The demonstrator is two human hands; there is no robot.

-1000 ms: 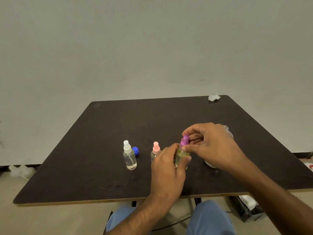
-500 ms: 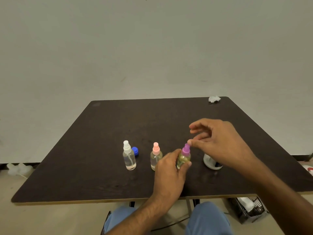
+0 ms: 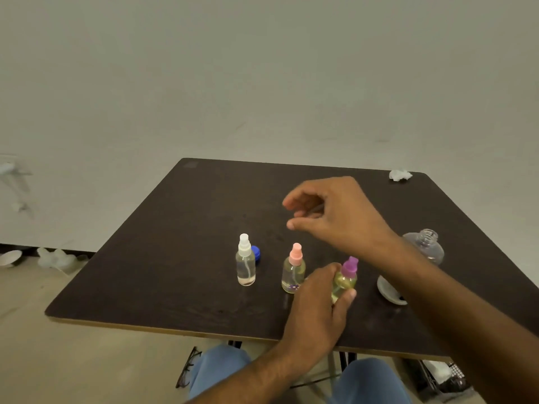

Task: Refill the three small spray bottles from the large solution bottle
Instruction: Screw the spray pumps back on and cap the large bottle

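While our left fingers and thumb curl round the purple-capped spray bottle, pinching its yellowish body near the front of the table, we hold it slightly tilted, cap leaning right. Our left hand comes up from the near edge, forearm running back toward our lap. Our right hand hovers above the table, farther back, with fingers loosely curled, thumb apart from them, gripping nothing; its forearm crosses in from the right, passing in front of the large solution bottle.

That clear large bottle stands uncapped at the right, partly hidden by our arm. Left of the held bottle stands the pink-capped spray bottle, upright, just beside our left hand. Farther left stands the white-capped spray bottle, with a blue cap just behind it.

We work on a dark brown table with a pale edge; a crumpled white tissue lies at its far right corner. Behind it rises a plain grey wall, and white litter lies on the floor at the left.
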